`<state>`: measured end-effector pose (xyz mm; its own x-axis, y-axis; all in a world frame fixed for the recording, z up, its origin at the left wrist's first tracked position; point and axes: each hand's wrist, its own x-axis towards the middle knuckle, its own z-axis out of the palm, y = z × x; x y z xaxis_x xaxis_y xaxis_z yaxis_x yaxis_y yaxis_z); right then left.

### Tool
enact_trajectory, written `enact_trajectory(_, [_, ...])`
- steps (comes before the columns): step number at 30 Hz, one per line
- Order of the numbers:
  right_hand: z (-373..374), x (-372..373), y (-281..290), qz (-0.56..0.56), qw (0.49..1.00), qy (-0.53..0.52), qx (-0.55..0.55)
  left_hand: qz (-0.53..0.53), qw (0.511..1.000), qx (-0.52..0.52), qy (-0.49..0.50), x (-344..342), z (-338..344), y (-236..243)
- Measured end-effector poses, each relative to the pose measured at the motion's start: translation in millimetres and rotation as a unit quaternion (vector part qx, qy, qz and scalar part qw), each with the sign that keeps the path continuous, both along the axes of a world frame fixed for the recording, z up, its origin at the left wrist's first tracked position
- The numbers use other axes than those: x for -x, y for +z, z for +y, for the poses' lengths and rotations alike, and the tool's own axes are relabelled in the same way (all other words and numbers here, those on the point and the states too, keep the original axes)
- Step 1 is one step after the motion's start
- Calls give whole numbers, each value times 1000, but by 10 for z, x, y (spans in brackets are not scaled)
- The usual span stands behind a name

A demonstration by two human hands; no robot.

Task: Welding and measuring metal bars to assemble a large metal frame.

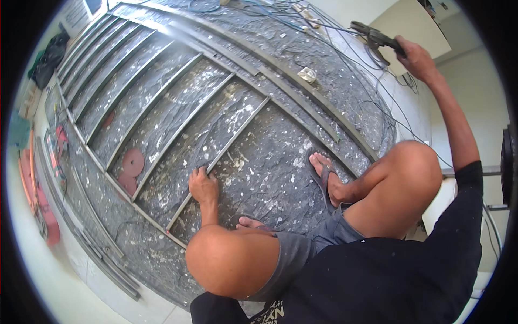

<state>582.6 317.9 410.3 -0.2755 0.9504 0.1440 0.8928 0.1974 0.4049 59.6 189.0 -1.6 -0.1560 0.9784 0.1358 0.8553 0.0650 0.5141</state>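
Observation:
A ladder-like metal frame [162, 132] lies on the floor, its long rails joined by several crossbars. My left hand [204, 187] is closed over the nearest crossbar [241, 129], partway along it. A small red glowing spot shows where that crossbar's near end meets the left rail [154, 222]. Raised at the upper right, my right hand [420, 60] grips the handle of what looks like a welding electrode holder [380, 40], dark and with a cable. The electrode holder is well apart from the frame. Whether a rod sits in its jaws, I cannot tell.
Loose metal bars [318, 102] lie along the frame's right side. Red discs [131, 163] rest between two crossbars. Cables [345, 54] trail over the paint-spotted dark sheet [270, 189]. More metal lengths [110, 267] and a red tool [60, 137] lie at left. My sandalled foot [325, 175] is beside the right rail.

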Motion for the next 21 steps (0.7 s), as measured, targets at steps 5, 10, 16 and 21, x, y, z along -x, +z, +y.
enact_trajectory(5, [-58,-374,-720,12,997,-70,36,23,1000,-2,16,22,-24,29])
enact_trajectory(10, [-56,-1037,-1702,25,997,-67,27,7,1000,13,5,-28,-44,137])
enact_trajectory(16, [195,-1704,-3001,70,989,-128,-5,3,998,-34,50,-270,-601,595])
enact_trajectory(21, [439,-2074,-3798,80,970,-227,-18,-37,985,123,114,-391,-1307,832])
